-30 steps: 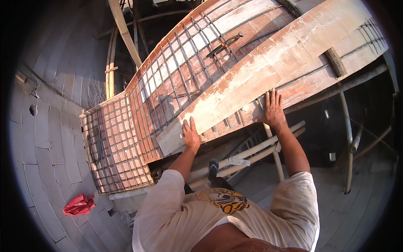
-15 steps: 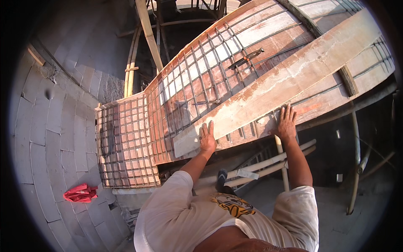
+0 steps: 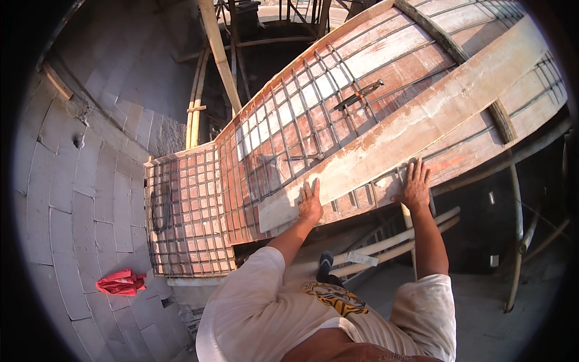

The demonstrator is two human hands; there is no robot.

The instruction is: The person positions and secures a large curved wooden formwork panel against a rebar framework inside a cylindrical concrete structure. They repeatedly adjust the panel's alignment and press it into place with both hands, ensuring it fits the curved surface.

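A long pale board (image 3: 410, 127) with worn reddish-brown patches lies slantwise across the sloping wooden formwork and its rebar grid (image 3: 283, 114). My left hand (image 3: 310, 204) rests on the board's near left end, its fingers stretched out. Farther right, my right hand (image 3: 415, 186) lies on the formwork's near edge beside the board, fingers spread, with the tips close to the board's lower edge. Neither hand is wrapped around anything. A dark tool with orange parts (image 3: 360, 95) lies on the rebar beyond the board.
A lower rebar mat (image 3: 187, 211) adjoins the slope at left. A red cloth (image 3: 122, 282) lies on the grey block surface (image 3: 63, 235). Bamboo poles (image 3: 395, 232) run below the near edge, above a dark drop. A wooden post (image 3: 220, 57) stands behind. A timber (image 3: 502, 120) crosses under the board.
The whole view has shifted slightly, so everything appears a little lower and to the right. Both hands and the board keep about the same places on the formwork.
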